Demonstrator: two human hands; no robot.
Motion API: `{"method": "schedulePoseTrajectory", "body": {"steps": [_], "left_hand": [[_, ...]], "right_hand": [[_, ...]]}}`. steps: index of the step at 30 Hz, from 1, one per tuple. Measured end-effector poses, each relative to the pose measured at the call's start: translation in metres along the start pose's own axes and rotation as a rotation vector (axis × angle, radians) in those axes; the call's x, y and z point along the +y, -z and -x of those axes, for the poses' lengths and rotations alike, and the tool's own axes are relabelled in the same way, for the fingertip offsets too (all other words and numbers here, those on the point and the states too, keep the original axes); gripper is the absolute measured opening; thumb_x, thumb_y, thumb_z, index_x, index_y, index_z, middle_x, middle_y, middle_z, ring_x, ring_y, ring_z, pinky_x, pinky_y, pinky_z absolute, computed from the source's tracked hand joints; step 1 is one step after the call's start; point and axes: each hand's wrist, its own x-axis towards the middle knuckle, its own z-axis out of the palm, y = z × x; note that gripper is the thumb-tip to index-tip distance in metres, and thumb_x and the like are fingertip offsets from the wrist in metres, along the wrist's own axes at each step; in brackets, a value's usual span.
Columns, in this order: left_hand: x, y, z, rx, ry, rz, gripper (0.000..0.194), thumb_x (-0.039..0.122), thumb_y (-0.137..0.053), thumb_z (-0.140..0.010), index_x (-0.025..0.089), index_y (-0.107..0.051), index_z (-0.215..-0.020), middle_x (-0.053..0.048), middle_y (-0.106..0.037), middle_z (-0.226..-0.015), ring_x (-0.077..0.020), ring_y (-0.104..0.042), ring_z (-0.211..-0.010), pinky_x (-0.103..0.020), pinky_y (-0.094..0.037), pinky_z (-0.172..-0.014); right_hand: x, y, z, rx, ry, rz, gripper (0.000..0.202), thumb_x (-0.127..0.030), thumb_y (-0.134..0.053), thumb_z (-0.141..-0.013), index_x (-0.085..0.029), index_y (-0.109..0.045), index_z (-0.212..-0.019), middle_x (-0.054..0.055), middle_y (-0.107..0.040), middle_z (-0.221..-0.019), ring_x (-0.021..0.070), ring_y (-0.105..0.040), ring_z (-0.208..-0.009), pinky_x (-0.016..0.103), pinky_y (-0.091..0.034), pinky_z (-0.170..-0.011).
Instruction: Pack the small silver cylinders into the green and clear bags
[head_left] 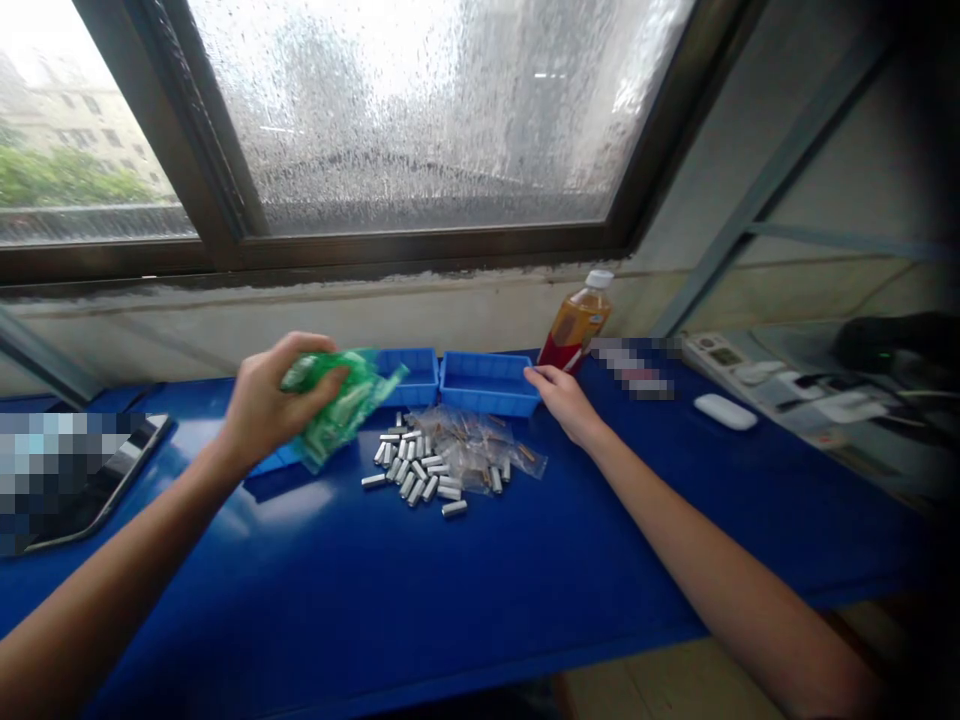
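Note:
My left hand (281, 400) is closed around a crumpled green plastic bag (337, 405), lifted above the left side of the table. Behind and below the bag, a blue bin (409, 370) is partly hidden. My right hand (566, 402) pinches the right edge of a second blue bin (487, 398). Between the hands lies a loose pile of short silver metal cylinders (409, 465). Clear plastic bags (480, 445) with small brownish pieces in them rest against the pile. Another blue piece (274, 462) shows under the green bag, mostly covered.
A drink bottle (577, 320) with a white cap stands behind my right hand. To the right are a white oval case (725, 411) and a power strip (795, 395) with plugs. A tablet-like device (82, 480) lies at the left. A wet window (435, 110) is behind the blue table (420, 600).

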Motion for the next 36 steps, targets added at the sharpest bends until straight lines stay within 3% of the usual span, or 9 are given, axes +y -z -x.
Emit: {"method": "schedulePoseTrajectory", "body": {"steps": [3,7,11,15,19,23,26,30,36], "left_hand": [[0.028,-0.044,-0.003,-0.226,-0.166,0.126,0.023,0.037,-0.052,-0.081,0.018,-0.058,-0.092,-0.002,-0.065,-0.081,-0.0117,-0.058,-0.068,-0.022,-0.043,-0.065],[0.037,-0.098,-0.009,-0.447,-0.169,0.096,0.027,0.037,-0.047,-0.083,0.018,-0.055,-0.101,-0.001,-0.063,-0.068,-0.0155,-0.058,-0.063,-0.027,-0.043,-0.062],[0.036,-0.116,-0.005,-0.508,-0.253,-0.065,0.044,0.048,-0.045,-0.083,0.018,-0.050,-0.114,-0.011,-0.061,-0.101,-0.0255,-0.055,-0.095,-0.038,-0.043,-0.078],[0.041,-0.100,0.007,-0.336,-0.226,-0.252,0.073,0.063,-0.043,-0.078,0.019,-0.031,-0.135,-0.017,-0.042,-0.130,-0.0336,-0.038,-0.117,-0.050,-0.035,-0.089],[0.022,-0.063,0.013,-0.221,-0.148,-0.284,0.066,0.060,-0.038,-0.081,0.019,-0.033,-0.133,-0.014,-0.043,-0.129,-0.0299,-0.039,-0.116,-0.046,-0.035,-0.092],[-0.036,-0.023,0.011,-0.427,0.162,-0.384,0.047,0.053,-0.029,-0.086,0.018,-0.056,-0.102,-0.008,-0.062,-0.095,-0.0231,-0.056,-0.091,-0.033,-0.041,-0.080],[-0.071,-0.008,0.008,-0.585,0.356,-0.529,0.051,0.059,-0.033,-0.082,0.018,-0.059,-0.098,-0.010,-0.062,-0.097,-0.0264,-0.057,-0.092,-0.033,-0.042,-0.076],[-0.081,-0.010,0.004,-0.752,0.506,-0.387,0.069,0.070,-0.025,-0.078,0.016,-0.056,-0.107,-0.013,-0.063,-0.099,-0.0295,-0.058,-0.094,-0.034,-0.042,-0.077],[-0.085,-0.021,0.012,-0.713,0.546,-0.271,0.083,0.070,-0.038,-0.072,0.008,-0.039,-0.127,-0.018,-0.058,-0.113,-0.0299,-0.057,-0.101,-0.032,-0.043,-0.079]], "right_hand": [[-0.001,0.000,0.001,-0.006,0.003,0.022,0.036,-0.045,-0.055,-0.076,-0.014,-0.063,-0.092,0.008,-0.066,-0.093,0.0198,-0.058,-0.087,0.032,-0.042,-0.080],[-0.001,0.000,0.000,-0.018,0.016,0.047,0.038,-0.046,-0.053,-0.077,-0.013,-0.063,-0.094,0.009,-0.066,-0.093,0.0204,-0.059,-0.086,0.033,-0.043,-0.080],[-0.001,0.000,0.000,-0.035,0.010,0.056,0.039,-0.047,-0.053,-0.077,-0.013,-0.062,-0.094,0.009,-0.066,-0.094,0.0206,-0.059,-0.087,0.032,-0.045,-0.076],[-0.002,0.000,0.002,-0.057,-0.012,0.047,0.042,-0.050,-0.053,-0.076,-0.013,-0.061,-0.095,0.009,-0.066,-0.090,0.0190,-0.059,-0.078,0.030,-0.046,-0.067],[-0.001,0.000,0.002,-0.055,0.012,0.068,0.042,-0.050,-0.053,-0.077,-0.013,-0.061,-0.096,0.009,-0.066,-0.091,0.0189,-0.059,-0.081,0.029,-0.045,-0.069],[-0.001,0.000,0.001,-0.059,0.013,0.084,0.043,-0.049,-0.052,-0.077,-0.013,-0.060,-0.098,0.009,-0.065,-0.095,0.0195,-0.059,-0.085,0.030,-0.045,-0.073],[-0.003,-0.001,0.002,-0.066,0.016,0.087,0.041,-0.048,-0.053,-0.078,-0.013,-0.060,-0.097,0.009,-0.065,-0.093,0.0195,-0.059,-0.084,0.030,-0.045,-0.072],[-0.005,-0.001,0.003,-0.060,0.013,0.083,0.038,-0.047,-0.053,-0.078,-0.013,-0.060,-0.094,0.009,-0.065,-0.091,0.0192,-0.059,-0.082,0.029,-0.045,-0.070],[-0.006,-0.001,0.005,-0.071,0.031,0.069,0.037,-0.046,-0.052,-0.078,-0.014,-0.060,-0.093,0.008,-0.065,-0.090,0.0190,-0.058,-0.082,0.030,-0.044,-0.072]]}}
